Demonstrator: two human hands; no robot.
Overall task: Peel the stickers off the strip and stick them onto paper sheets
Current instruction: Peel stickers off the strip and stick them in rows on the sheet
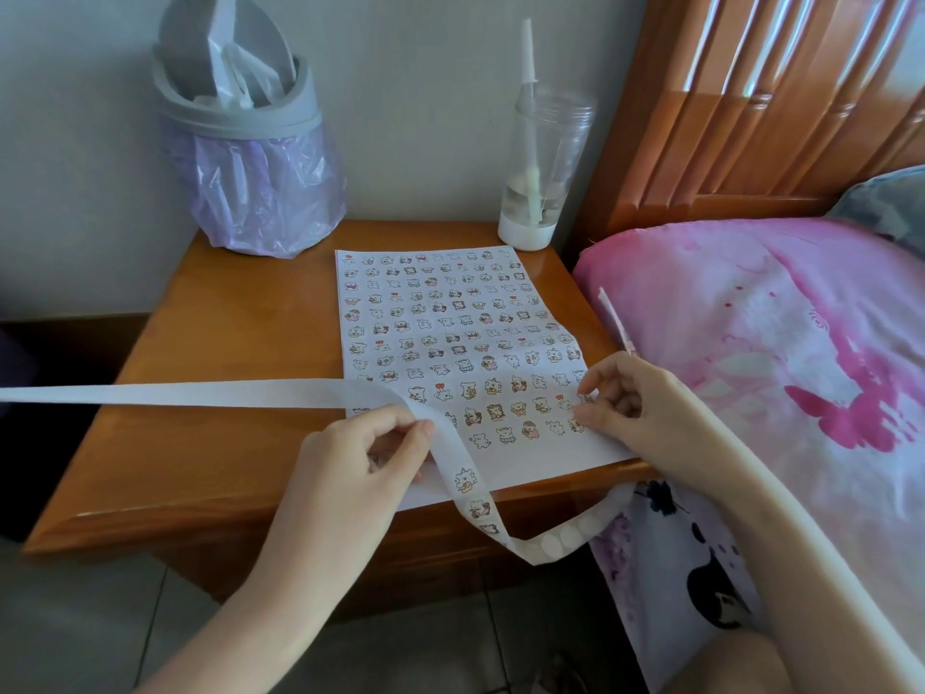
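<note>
the left hand [370, 453] pinches the strip [200, 395] — it runs across the paper [550, 452] on the table [225, 318]. the right hand [635, 398], fingers curled, pinches a sticker [584, 399] at the paper's right edge.

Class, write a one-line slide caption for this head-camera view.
Left hand pinches the long white sticker strip; right hand touches the sticker-covered white paper sheet.

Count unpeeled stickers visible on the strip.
3, in a column on the strip hanging below the left hand: top sticker, middle sticker, bottom sticker by the twist. More may be hidden past it.
</note>
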